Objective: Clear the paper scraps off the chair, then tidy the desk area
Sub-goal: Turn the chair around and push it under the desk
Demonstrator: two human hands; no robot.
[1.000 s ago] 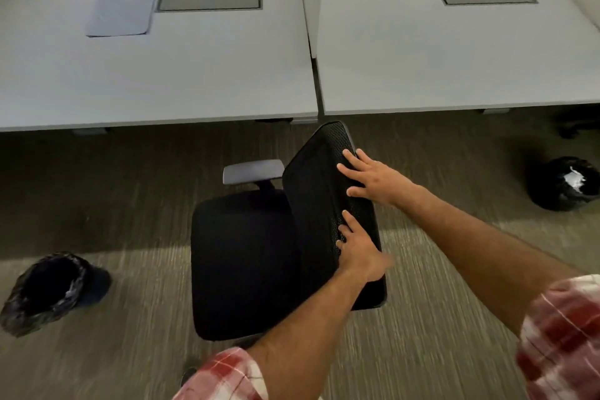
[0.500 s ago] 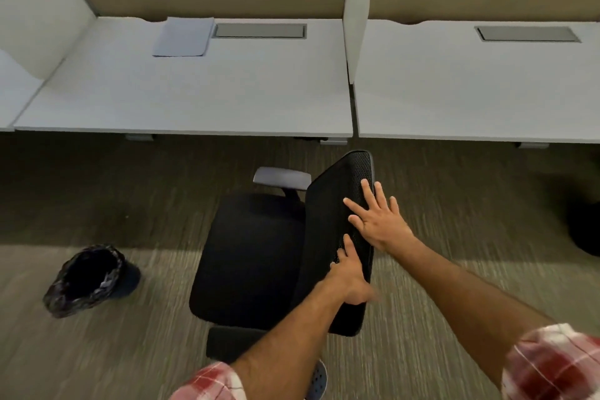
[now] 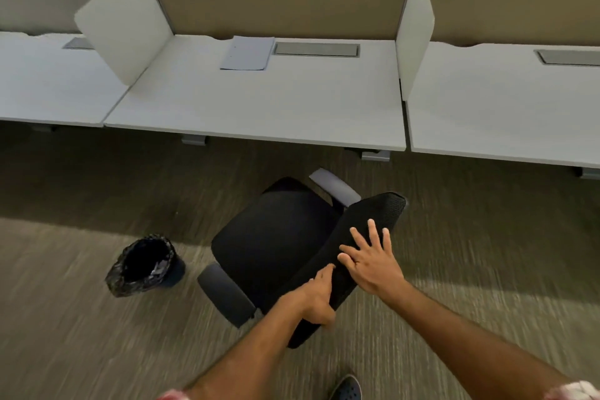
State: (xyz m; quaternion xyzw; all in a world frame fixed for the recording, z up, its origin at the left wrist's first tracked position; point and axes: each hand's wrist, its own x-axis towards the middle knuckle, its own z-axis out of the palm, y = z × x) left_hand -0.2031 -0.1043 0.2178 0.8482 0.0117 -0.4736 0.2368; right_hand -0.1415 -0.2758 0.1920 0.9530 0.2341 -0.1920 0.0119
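With no paper scraps to be seen on its black seat, the chair [image 3: 276, 237] is being handled by its backrest, out on the carpet just short of the middle desk [image 3: 259, 107] and angled to it. The left hand [image 3: 316, 299] is curled round the near edge of the mesh backrest [image 3: 370, 221], a closed grip on the frame; the right hand [image 3: 373, 261] is laid flat on the back of the mesh, fingers spread wide, pressing and holding nothing. By the look of it, the scrap-clearing step is behind and the tidying step is in hand: the chair is judged to be on its way to being swung round and pushed in under the desk.

Just left of the chair a bin [image 3: 144, 265] with a black liner stands on the carpet; whether scraps lie inside cannot be told. On the desk, well apart from the chair, a sheet of paper [image 3: 248, 52] lies flat beside the grey cable hatch [image 3: 316, 49].

For the next move, the seat would need to be squared to the desk edge, the armrests [image 3: 334, 187] kept clear of the underside, and the push kept straight so the castors do not veer toward the bin
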